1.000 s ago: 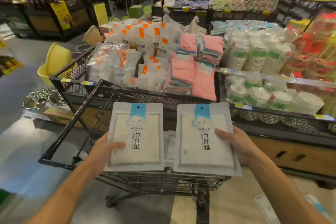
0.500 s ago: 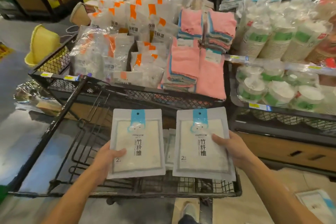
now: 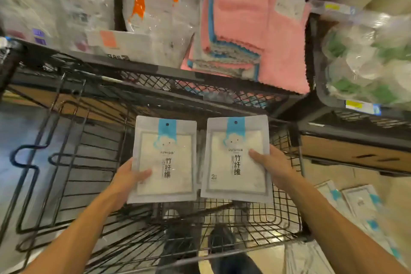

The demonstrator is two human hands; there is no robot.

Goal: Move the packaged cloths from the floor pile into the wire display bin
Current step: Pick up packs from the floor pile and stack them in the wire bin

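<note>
The left hand [image 3: 126,179] grips the left packaged cloth [image 3: 163,160] by its lower left edge, thumb on the front, the other fingers hidden behind it. The right hand [image 3: 274,165] holds the right packaged cloth [image 3: 235,158] the same way at its right edge. Both packs are held flat, side by side and almost touching, above the black wire cart [image 3: 73,162]. Beyond it, the wire display bin [image 3: 200,83] holds pink towels [image 3: 242,29] and orange-labelled packs [image 3: 146,13]. More packaged cloths [image 3: 355,201] lie on the floor at right.
</note>
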